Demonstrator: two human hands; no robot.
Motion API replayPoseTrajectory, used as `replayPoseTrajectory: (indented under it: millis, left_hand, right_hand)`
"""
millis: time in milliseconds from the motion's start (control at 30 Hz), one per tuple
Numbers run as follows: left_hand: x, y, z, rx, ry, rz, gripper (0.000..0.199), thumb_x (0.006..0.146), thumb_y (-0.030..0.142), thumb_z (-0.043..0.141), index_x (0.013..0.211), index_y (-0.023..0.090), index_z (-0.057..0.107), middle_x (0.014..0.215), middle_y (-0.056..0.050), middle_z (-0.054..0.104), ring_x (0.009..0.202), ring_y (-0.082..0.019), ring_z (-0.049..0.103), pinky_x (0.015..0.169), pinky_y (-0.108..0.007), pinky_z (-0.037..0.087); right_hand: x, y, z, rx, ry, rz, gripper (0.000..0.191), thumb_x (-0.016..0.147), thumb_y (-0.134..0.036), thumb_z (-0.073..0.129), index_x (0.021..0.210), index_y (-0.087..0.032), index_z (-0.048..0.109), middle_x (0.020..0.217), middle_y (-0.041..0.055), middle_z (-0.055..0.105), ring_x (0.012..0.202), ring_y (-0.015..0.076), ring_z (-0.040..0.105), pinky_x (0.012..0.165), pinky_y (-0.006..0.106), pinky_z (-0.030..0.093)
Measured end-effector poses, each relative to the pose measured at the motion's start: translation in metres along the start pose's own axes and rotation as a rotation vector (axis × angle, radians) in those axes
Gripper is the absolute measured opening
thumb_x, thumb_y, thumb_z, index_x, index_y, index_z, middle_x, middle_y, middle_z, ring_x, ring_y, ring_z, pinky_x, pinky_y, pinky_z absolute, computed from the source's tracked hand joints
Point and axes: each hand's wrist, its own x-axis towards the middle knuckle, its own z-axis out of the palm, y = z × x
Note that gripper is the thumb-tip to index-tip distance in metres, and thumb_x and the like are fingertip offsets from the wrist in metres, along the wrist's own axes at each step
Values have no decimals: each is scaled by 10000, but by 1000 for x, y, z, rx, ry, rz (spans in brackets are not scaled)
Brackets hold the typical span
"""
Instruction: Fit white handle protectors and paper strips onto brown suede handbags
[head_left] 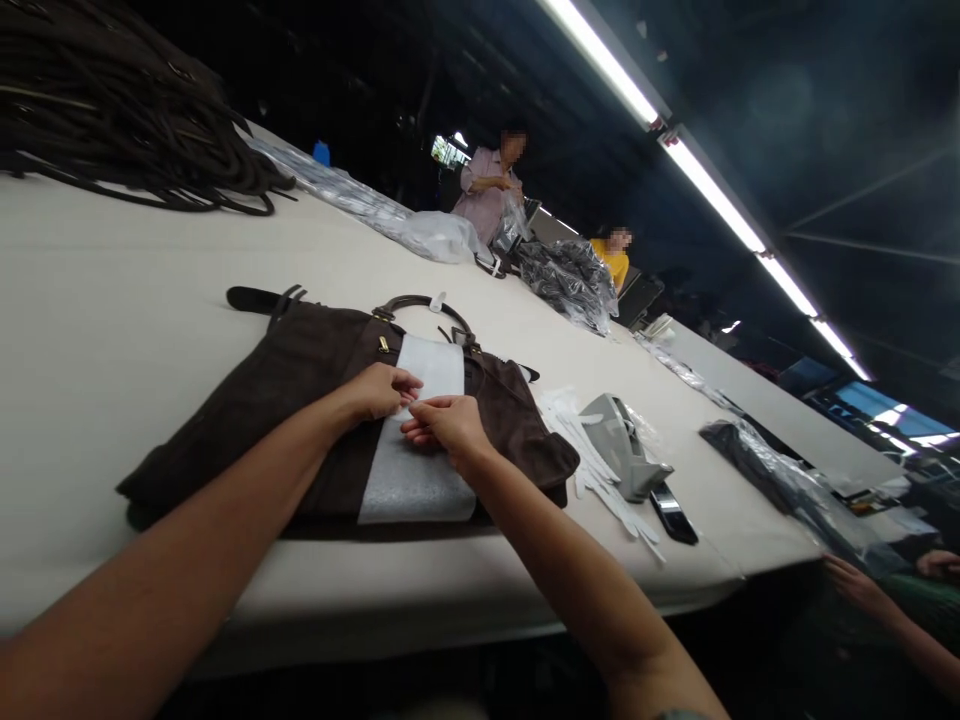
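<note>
A dark brown handbag (285, 390) lies flat on the table in front of me, its handle (409, 300) pointing away. Across its middle runs a band of white foam sheet (420, 490). My left hand (381, 391) is over the left edge of the sheet, fingertips pinched together. Close against it, my right hand (453, 424) also pinches, above the middle of the sheet. The fingertips of both hands nearly meet; whatever is between them is too small to make out. A brass-coloured zip pull (384, 344) shows just left of the sheet.
Right of the bag are white strips (592, 460), a grey tape dispenser (619, 445) and a black phone (673, 513). Dark straps and bags (127, 110) are heaped at far left. Plastic-wrapped bags (570, 280) lie farther back near two people. Another person's hand (862, 588) is at right.
</note>
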Motion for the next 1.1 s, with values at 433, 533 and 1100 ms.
replayPoseTrajectory:
  millis: [433,533,1100]
  left_hand:
    - [7,-7,5,21,92,-15,392,519,93,663,906,97,725,786,-70,733,803,-205,688,771,-280,547]
    - [2,-3,4,91,83,19,406,556,145,670,956,109,731,831,-58,741,861,-199,690,794,-254,538]
    - [-10,-1,10,741,245,139,422,708,178,608,1108,241,727,934,-67,575,937,-240,629,940,-337,479]
  right_hand:
    - [32,13,3,-207,-41,99,315,827,-102,713,792,-204,416,486,-22,624,386,133,614,373,168,503]
    - [36,13,0,-276,-84,105,333,817,-150,742,743,-204,421,484,-14,625,385,129,609,376,170,499]
    - [-10,14,-27,-473,-196,5,293,790,-85,678,641,-189,448,381,-49,558,308,83,480,314,121,345]
